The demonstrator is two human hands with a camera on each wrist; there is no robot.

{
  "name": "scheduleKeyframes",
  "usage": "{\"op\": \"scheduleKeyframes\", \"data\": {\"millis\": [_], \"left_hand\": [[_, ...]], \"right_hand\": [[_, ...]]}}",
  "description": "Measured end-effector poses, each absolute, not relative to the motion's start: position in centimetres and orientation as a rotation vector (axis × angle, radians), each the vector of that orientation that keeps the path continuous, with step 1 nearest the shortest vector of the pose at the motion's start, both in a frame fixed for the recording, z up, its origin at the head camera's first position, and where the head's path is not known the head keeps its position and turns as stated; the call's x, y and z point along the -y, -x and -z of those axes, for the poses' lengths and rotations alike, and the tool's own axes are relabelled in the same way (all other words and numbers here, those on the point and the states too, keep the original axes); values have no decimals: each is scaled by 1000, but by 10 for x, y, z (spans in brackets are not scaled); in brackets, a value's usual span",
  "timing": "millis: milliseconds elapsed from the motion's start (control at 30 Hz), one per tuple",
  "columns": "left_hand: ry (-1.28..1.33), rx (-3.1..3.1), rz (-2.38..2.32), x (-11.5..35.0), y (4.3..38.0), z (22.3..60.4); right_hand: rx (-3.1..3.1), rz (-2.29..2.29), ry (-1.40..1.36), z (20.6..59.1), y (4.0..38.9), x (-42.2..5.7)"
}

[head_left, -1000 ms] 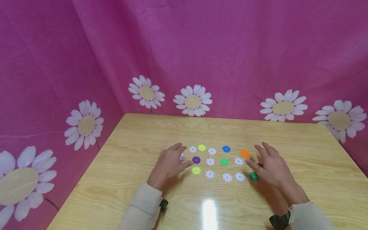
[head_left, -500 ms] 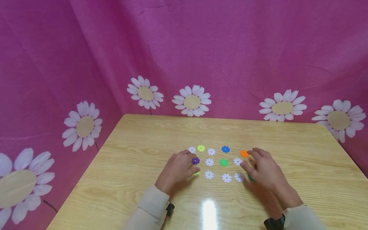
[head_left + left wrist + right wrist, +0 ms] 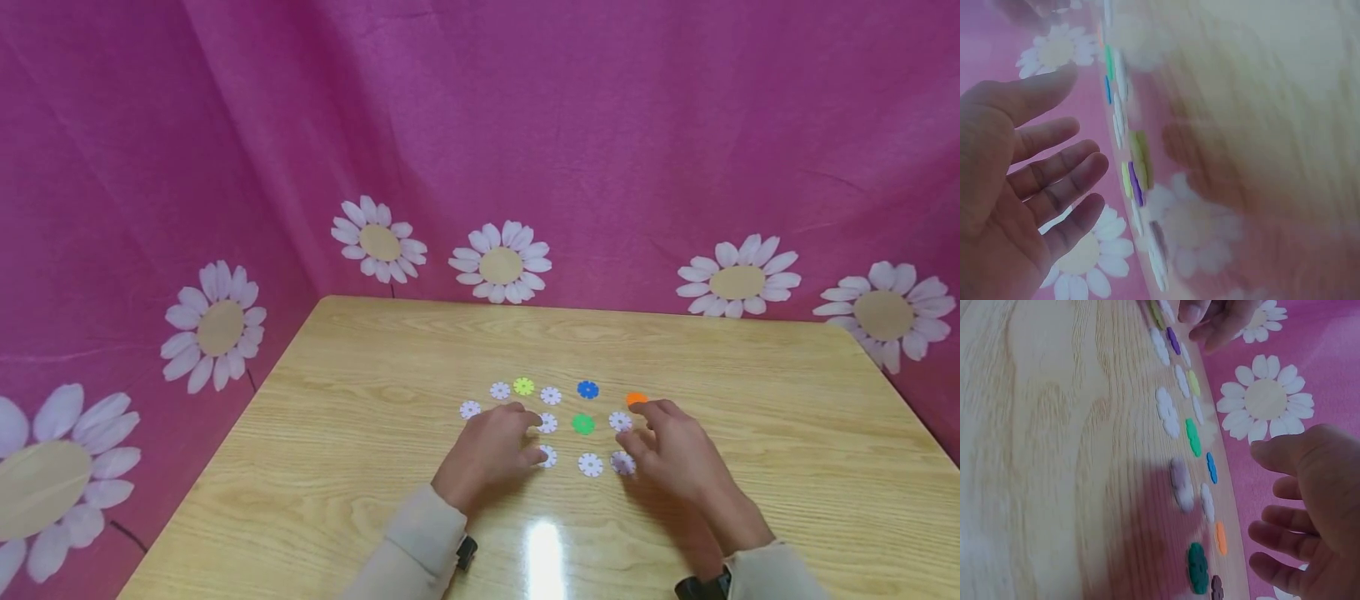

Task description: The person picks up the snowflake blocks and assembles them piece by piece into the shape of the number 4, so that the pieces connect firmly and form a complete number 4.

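Observation:
Notched plastic snowflake discs lie flat in rough rows on the wooden table. My left hand (image 3: 495, 442) hovers at the left part of the rows, fingers spread and holding nothing; it hides the purple disc (image 3: 1173, 340) from the head view. Over the right end is my right hand (image 3: 678, 450), fingers loosely bent with nothing between them. Its fingertips overlap the orange disc (image 3: 636, 399), and below it lie a dark green disc (image 3: 1197, 567) and a brown one (image 3: 1217, 587). Between the hands show a light green disc (image 3: 583, 424) and a white disc (image 3: 590, 465).
Along the far row sit a yellow disc (image 3: 523, 386) and a blue disc (image 3: 588, 389). A lone white disc (image 3: 470, 409) lies left of the left hand. Pink cloth (image 3: 600, 150) with printed daisies hangs behind the wooden table (image 3: 360, 350).
The left hand has moved right across the discs, uncovering a white one and covering the purple. My right hand has shifted a little left, hiding the dark green disc. The discs look unmoved.

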State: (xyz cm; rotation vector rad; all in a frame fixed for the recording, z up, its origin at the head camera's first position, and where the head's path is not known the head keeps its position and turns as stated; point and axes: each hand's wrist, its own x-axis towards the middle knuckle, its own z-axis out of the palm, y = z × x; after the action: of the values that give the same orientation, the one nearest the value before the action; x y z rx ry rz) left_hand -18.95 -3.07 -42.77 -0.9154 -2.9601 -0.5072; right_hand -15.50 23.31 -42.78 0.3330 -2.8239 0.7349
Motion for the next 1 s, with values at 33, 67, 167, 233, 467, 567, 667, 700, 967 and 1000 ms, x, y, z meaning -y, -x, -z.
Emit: {"op": "scheduleKeyframes", "data": {"millis": [33, 67, 167, 233, 467, 567, 667, 700, 967, 1000], "left_hand": [[922, 2955, 493, 29, 190, 428], [927, 2950, 476, 27, 190, 429], [948, 2935, 456, 22, 190, 431], [954, 2932, 454, 19, 191, 432], [961, 2963, 446, 15, 192, 437], [936, 2999, 426, 13, 193, 438], [888, 3040, 405, 11, 193, 439], [872, 3055, 399, 11, 193, 439], [807, 3152, 452, 6, 193, 436], [796, 3166, 469, 6, 193, 436]], "right_hand": [[2811, -735, -345, 428, 155, -232], [2803, -739, -353, 429, 156, -232], [2795, -748, -368, 429, 157, -229], [2809, -756, -368, 428, 157, -227], [2861, -789, -351, 425, 154, -217], [2882, -826, -342, 424, 153, -213], [2887, -846, -350, 427, 153, -210], [2887, -850, -357, 428, 152, -209], [2898, -849, -393, 434, 153, -205], [2906, -845, -390, 434, 153, -205]]}}
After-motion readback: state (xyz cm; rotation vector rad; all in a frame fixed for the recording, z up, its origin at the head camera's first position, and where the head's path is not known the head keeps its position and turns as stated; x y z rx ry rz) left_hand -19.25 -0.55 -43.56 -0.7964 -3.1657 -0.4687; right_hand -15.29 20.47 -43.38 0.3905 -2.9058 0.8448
